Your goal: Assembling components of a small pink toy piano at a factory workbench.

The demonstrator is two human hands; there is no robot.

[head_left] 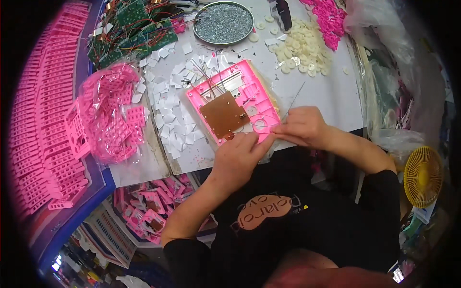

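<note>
Along the left, pink strips lie in rows, then come bagged pink parts and scattered paper squares. Mid-table lies the open pink shell, a brown board on it, wires trailing off its far side. The left hand and right hand meet fingertips at the shell's near right corner; what they pinch is too small to tell. A thin rod juts up beside the right. Good practice here: brace the shell, press lightly, keep wires untrapped.
</note>
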